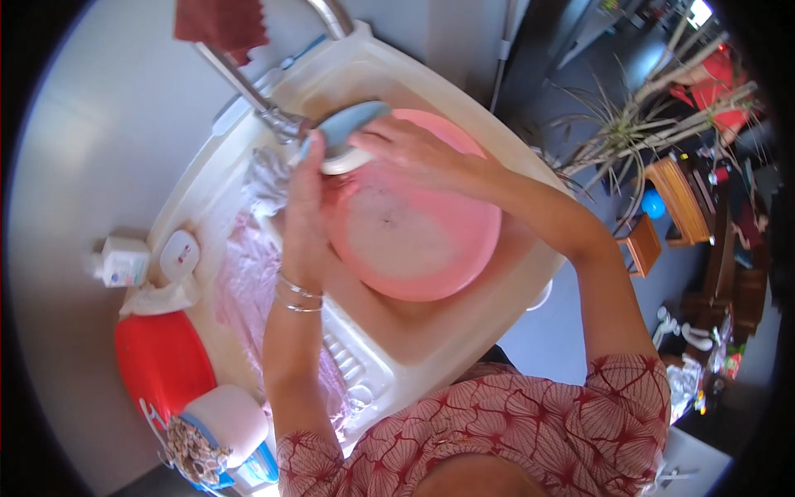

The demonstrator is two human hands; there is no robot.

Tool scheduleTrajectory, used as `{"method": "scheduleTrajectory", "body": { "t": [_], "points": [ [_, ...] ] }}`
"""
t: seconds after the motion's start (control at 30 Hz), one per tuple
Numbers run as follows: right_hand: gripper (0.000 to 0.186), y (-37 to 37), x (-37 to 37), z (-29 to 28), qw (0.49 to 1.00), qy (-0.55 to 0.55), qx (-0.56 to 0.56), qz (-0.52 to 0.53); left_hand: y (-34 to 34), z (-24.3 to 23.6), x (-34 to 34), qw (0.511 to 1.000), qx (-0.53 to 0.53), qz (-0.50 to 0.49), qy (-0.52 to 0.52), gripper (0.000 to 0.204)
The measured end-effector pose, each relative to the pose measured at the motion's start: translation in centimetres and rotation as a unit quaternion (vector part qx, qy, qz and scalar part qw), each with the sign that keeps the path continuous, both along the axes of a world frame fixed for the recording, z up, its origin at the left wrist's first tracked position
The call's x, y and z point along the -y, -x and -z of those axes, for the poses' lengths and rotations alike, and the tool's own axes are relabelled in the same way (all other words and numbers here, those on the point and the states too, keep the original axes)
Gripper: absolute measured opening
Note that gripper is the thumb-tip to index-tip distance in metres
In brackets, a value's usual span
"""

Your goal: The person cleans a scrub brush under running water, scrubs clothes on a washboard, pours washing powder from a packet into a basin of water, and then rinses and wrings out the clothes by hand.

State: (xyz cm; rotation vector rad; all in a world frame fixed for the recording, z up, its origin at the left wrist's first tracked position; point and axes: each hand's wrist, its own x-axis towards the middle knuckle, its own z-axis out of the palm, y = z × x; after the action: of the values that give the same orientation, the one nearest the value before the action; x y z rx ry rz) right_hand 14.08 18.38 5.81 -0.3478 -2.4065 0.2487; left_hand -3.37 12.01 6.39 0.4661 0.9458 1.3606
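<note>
Both hands are raised over a pink basin (414, 257) with cloudy water in a cream sink (513, 157). My left hand (307, 190) grips the left edge of a blue-and-white oval object (348, 124), possibly a dish, just below the metal tap (281, 120). My right hand (397, 149) holds its right side with curled fingers. Beside my left forearm, a pale grey cloth (261, 182) and a pink cloth (240, 282) lie along the ridged drainboard (341, 348). A dark red cloth (219, 21) hangs above the tap.
At the left are a red plastic item (161, 356), white bottle (124, 261) and white container (232, 422). A branching plant (621, 124) stands right of the sink. Beyond it are a wooden chair (671, 199), blue balloon (652, 203) and another person in red (716, 91).
</note>
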Motion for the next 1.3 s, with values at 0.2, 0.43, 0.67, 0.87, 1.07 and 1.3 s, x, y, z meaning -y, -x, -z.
{"method": "scheduleTrajectory", "body": {
  "t": [0.2,0.43,0.67,0.87,1.07,1.3],
  "points": [
    [0.038,1.5,-2.1,-1.2,0.999,-0.002,0.021,-0.049,0.9,0.3,-0.7,0.995,-0.069,-0.060,-0.033,0.042],
    [0.051,1.5,-4.8,-2.0,0.961,0.198,-0.179,0.072,0.8,0.0,-0.1,0.978,-0.159,-0.075,-0.110,0.041],
    [0.052,-1.4,-6.9,-3.5,0.939,0.328,0.091,-0.040,0.3,1.7,-3.2,0.979,-0.159,-0.089,-0.094,0.052],
    [0.042,-1.2,-7.2,-2.8,0.949,0.290,0.039,0.118,-0.9,3.0,-4.9,0.993,-0.013,-0.100,-0.058,0.052],
    [0.036,-1.2,-8.1,-1.3,0.955,0.208,-0.057,0.201,-2.0,3.6,-4.0,0.995,-0.014,-0.090,0.030,0.052],
    [0.030,-1.4,-5.7,-1.5,0.771,0.623,-0.066,0.115,0.4,5.6,-0.3,0.995,0.007,-0.050,0.083,0.039]
  ]
}}
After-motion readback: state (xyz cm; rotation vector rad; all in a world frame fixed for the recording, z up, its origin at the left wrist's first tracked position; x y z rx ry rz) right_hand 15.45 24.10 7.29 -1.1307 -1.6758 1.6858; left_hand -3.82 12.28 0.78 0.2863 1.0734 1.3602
